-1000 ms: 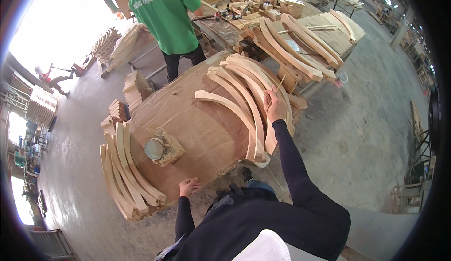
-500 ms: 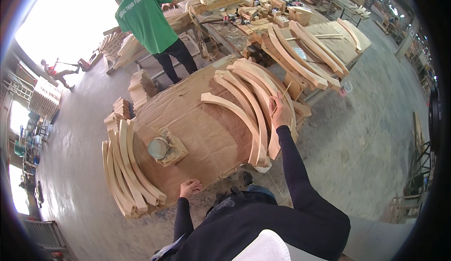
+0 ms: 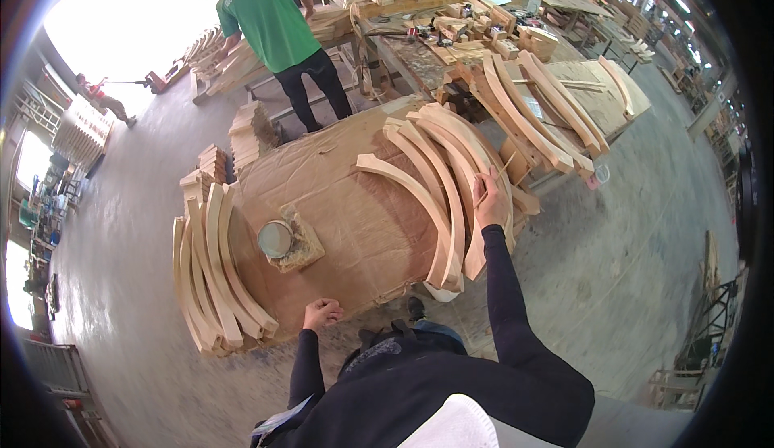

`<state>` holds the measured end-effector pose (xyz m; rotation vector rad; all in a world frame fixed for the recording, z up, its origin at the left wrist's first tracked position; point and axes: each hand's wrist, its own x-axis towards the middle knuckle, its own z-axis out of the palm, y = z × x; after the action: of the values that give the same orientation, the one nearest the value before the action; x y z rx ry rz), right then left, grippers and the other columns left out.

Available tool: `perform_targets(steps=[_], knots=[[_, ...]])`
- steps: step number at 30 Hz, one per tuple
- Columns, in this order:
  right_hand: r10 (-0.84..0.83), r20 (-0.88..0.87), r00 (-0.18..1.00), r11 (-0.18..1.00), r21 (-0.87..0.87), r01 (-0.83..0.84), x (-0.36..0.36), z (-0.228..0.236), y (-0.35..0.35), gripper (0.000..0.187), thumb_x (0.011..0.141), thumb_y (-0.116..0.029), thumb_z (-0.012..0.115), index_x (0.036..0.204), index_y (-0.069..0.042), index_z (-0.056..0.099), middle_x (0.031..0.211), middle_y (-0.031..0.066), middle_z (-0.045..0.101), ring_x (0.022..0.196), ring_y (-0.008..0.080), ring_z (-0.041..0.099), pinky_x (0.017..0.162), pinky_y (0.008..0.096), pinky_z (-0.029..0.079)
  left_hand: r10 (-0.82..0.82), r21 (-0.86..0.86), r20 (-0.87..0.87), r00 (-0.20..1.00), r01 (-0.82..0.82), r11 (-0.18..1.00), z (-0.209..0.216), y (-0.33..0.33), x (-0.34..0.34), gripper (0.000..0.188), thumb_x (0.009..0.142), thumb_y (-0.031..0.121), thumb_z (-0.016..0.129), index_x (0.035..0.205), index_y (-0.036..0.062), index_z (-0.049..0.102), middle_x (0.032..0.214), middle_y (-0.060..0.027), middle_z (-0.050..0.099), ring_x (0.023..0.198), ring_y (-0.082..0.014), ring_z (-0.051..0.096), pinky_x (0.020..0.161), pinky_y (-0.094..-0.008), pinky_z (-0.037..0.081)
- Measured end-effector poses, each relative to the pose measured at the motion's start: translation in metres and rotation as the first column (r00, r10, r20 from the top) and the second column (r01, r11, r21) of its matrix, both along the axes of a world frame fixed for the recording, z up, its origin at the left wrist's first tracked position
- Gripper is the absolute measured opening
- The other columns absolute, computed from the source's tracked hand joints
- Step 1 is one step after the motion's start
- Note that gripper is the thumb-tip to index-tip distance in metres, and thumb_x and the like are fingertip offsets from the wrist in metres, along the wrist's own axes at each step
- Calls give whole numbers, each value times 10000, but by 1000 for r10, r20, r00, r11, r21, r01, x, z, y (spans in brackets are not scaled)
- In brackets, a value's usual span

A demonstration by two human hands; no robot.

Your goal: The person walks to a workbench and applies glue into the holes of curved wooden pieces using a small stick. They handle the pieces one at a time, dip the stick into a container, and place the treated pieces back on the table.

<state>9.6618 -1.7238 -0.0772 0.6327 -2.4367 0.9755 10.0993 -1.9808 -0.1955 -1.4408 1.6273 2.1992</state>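
My right hand (image 3: 493, 200) is closed round a thin stick (image 3: 507, 164), its tip pointing up past my fingers. What the stick's lower end looks like is hidden. The hand rests over a cluster of curved pale wooden pieces (image 3: 409, 180) on the right part of the table. At the near edge my left hand (image 3: 323, 314) is loosely curled, with nothing visible in it. A round tin (image 3: 275, 240) with greyish contents stands on a stained block (image 3: 304, 254), left of centre. More curved wooden pieces (image 3: 211, 266) lie side by side at the left end.
Brown paper (image 3: 347, 262) covers the table. Beyond it is a bench (image 3: 403, 65) with clamps and wood blocks. Other curved pieces (image 3: 548, 105) lie on a stand at the right. A person in a green shirt (image 3: 270, 16) stands across the table. Stacked wood (image 3: 254, 135) sits behind the left side.
The whole view has shifted slightly. My right hand has slid a little nearer along the curved pieces, still holding the stick. My left hand stays by the near edge.
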Motion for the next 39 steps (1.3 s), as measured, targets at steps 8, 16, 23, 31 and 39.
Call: perform_targets(steps=[8,16,23,31,39], knots=[[-28,-34,999,999,33,29,2,2,-2,175,901,-185,597,1042,-98,653,1318,181,561,1046,339,638,830,384,534,2,-12,9,1000,-2,1000,10,3,-2,263,884,202,687,1025,-17,649,876,-135,718,691,-156,691,562,-246,541],[-37,-80,996,998,56,42,1,2,0,174,905,-202,588,1025,-102,665,1330,160,555,1035,328,645,808,382,541,-9,-6,14,1000,9,1000,8,1,-3,266,888,210,687,1033,-10,650,878,-123,721,695,-138,689,546,-236,534],[-29,-10,1000,999,36,29,1,2,-2,195,913,-211,580,1045,-95,665,1334,174,550,1082,329,625,837,381,536,-8,-2,27,1000,8,1000,10,1,-3,247,886,213,690,1022,9,661,872,-106,724,700,-128,693,536,-231,533],[-32,15,999,999,41,31,2,2,0,203,928,-223,570,1058,-93,658,1325,186,553,1101,334,617,856,372,529,-5,8,27,1000,5,1000,12,0,-4,250,879,209,702,1023,9,662,877,-108,725,694,-127,693,534,-228,536],[-30,45,999,999,38,28,7,10,-1,209,927,-225,572,1046,-80,663,1323,201,550,1104,344,612,864,378,522,-13,15,25,1000,13,1000,9,-1,-3,270,878,222,706,1033,5,658,882,-113,724,694,-129,693,536,-228,537]])
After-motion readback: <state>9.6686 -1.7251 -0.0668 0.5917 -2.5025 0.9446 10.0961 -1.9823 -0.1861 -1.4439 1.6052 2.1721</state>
